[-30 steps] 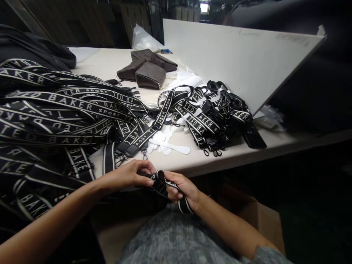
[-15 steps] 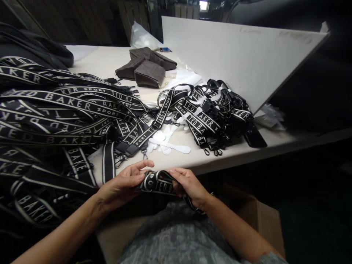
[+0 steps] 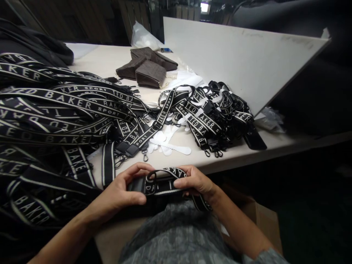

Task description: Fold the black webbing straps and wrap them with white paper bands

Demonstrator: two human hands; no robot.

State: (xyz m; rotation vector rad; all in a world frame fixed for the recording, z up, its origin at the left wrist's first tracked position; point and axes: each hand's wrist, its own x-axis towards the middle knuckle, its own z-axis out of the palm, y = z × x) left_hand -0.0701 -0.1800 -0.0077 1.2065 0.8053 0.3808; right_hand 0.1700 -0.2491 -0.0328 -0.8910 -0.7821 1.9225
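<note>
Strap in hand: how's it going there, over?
Left hand holding one strap; right hand too. Strap looped between both hands. More straps piled on table ahead.

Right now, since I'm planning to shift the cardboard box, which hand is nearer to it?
Right. The right hand holds a strap up and to the left of the cardboard box in view; the left hand holds the same strap farther left.

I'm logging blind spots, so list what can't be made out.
All in the head view:
Held webbing strap: lower length partly hidden by the right forearm.
Left hand: some fingers hidden behind the black end piece.
Strap pile: cut off by the left edge.
Cardboard box: partly behind that forearm.
</note>
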